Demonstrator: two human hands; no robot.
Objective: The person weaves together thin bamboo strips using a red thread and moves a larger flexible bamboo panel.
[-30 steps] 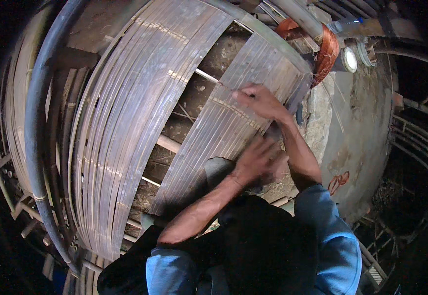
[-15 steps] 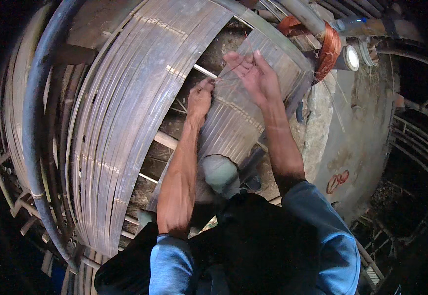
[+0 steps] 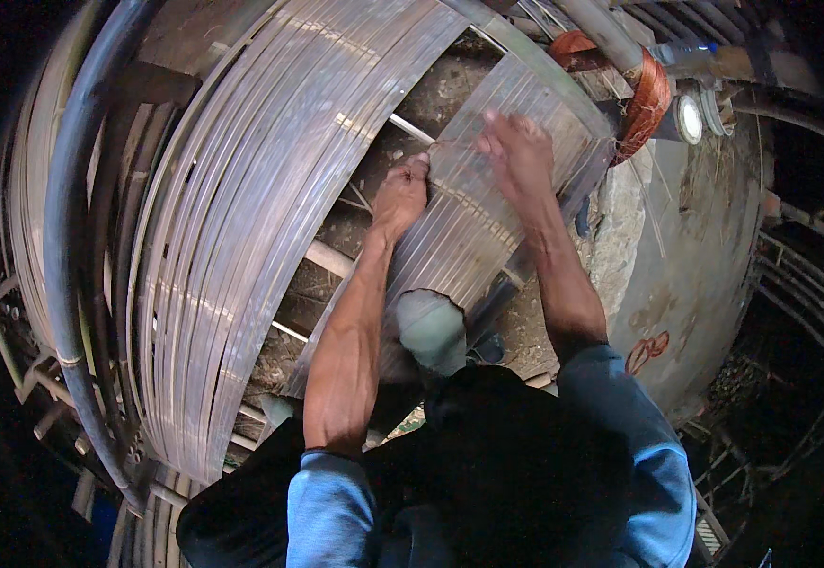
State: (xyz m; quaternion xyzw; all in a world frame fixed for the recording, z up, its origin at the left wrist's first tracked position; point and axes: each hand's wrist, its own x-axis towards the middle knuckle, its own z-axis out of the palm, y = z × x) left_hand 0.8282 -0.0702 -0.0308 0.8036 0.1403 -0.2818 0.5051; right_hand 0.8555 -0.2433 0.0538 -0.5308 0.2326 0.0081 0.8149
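Note:
My left hand (image 3: pixel 402 196) is closed in a pinch at the left edge of a narrow panel of bamboo slats (image 3: pixel 464 213). A thin reddish strand (image 3: pixel 451 143) runs from its fingertips toward my right hand (image 3: pixel 522 156). Over the panel's upper part, that right hand is curled, its fingers slightly blurred and drawn together around the strand's other end. Left of the gap lies a wider panel of slats (image 3: pixel 270 161), bound by pale cross ties. A white crosspiece (image 3: pixel 412 130) bridges the gap beside my left hand.
A blue-grey pole (image 3: pixel 63 237) curves along the left. At the upper right, orange-red twine (image 3: pixel 646 109) hangs from a pole near a can-like container with a white end (image 3: pixel 688 119). A small reddish coil (image 3: pixel 646 351) lies on the grey ground to the right. My knee (image 3: pixel 431 331) juts over the narrow panel.
My right hand has gone from open with spread fingers to curled, shifting slightly right and down. My left hand keeps its pinch. The whole view has shifted a little.

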